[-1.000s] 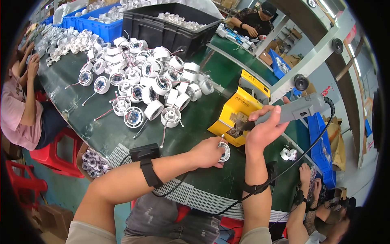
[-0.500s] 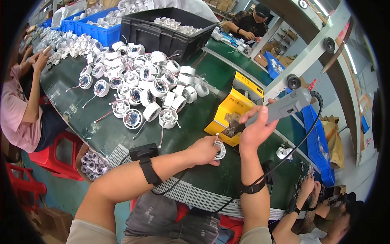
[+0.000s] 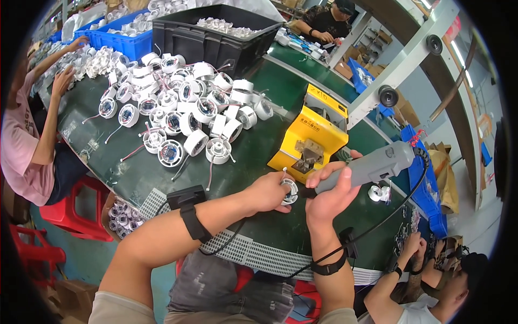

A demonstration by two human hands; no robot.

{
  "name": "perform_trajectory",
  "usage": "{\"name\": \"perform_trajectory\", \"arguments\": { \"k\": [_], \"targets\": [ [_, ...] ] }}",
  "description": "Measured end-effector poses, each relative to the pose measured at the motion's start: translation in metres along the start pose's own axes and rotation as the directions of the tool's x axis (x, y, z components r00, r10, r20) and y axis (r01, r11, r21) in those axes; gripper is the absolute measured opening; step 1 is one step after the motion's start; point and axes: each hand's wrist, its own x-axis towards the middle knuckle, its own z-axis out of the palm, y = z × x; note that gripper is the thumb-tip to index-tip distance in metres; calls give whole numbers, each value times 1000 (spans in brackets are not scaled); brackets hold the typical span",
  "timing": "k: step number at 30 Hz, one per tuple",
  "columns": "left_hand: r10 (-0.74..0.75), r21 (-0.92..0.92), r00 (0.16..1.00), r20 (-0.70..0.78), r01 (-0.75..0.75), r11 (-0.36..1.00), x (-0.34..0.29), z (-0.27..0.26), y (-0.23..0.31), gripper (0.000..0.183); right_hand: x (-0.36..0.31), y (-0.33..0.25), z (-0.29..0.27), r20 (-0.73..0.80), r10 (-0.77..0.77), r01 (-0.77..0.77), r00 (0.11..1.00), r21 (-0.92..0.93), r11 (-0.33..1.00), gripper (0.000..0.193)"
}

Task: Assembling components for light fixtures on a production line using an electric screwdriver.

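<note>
My left hand (image 3: 267, 193) is closed around a small round white plastic housing (image 3: 292, 193), held just above the green table with a short connector lead sticking up from it. My right hand (image 3: 327, 201) grips a grey electric screwdriver (image 3: 375, 164) with a black cord. The driver's dark nose points left at the housing's edge; whether its bit touches cannot be made out. Just beyond both hands stands a yellow screw feeder (image 3: 291, 137) with a metal block on its front.
White housings with wires (image 3: 186, 116) lie heaped beyond my left arm, before a black bin (image 3: 210, 48). A single white part (image 3: 379, 193) lies right of the screwdriver. Co-workers sit left, lower right and far back. The cord loops over my right forearm.
The screwdriver's nose has moved from the feeder's front down to the white housing in my left hand. The view has shifted slightly. A co-worker at left has reached an arm forward.
</note>
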Motion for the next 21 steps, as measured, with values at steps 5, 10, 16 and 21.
{"name": "perform_trajectory", "arguments": {
  "k": [5,10,16,21],
  "targets": [
    [-2,-10,1000,-11,2,1000,-2,2,1,31,-2,3,0,21,-3,3,1000,-1,1000,39],
    [1,-23,999,-39,-2,1000,-4,1,0,31,-4,8,2,42,16,-16,999,9,1000,39],
    [-9,4,1000,1,9,1000,-3,1,3,32,-5,12,-1,97,11,-13,995,18,1000,38],
    [18,-41,1000,1,-18,999,4,6,-2,31,-6,14,-10,124,14,-21,992,59,998,38]
  ]
}}
